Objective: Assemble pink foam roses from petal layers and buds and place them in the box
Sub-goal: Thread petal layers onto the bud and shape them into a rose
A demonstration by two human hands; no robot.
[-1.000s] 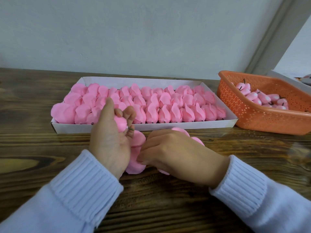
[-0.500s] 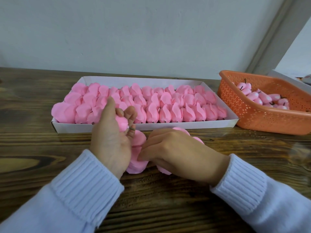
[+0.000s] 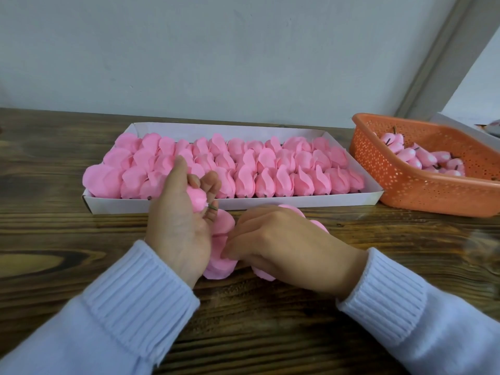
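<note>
Two sleeves (image 3: 140,290) in pale ribbed knit reach across a dark wooden worktop (image 3: 270,328). The left hand (image 3: 180,226) stands on its edge, palm turned toward 3 o'clock. Its fingers curl round a pink bud (image 3: 198,199), whose thin green stem (image 3: 213,207) pokes out toward 3 o'clock, and its thumb points up toward 12.

Just beside it at 3 o'clock, the right hand (image 3: 284,242) lies palm down over a stack of pink petals (image 3: 220,262) on the worktop. Its fingers are bent and narrow, with the fingertips (image 3: 230,256) and thumb nipping the stack's near-left part. Petals show at 9 o'clock of that hand, between the two hands, and peep out past its knuckles at 12 and 1 o'clock. The bud sits above the petals' 11 o'clock edge, apart from the right hand.

Behind the hands, at 12 o'clock, a long white box (image 3: 270,204) lies crosswise, packed with rows of roses (image 3: 273,171); the left thumb overlaps its front row. At 2 o'clock an orange perforated basket (image 3: 422,193), just beside the box's right end, holds loose buds (image 3: 405,154). A pale wall (image 3: 243,55) closes the scene.
</note>
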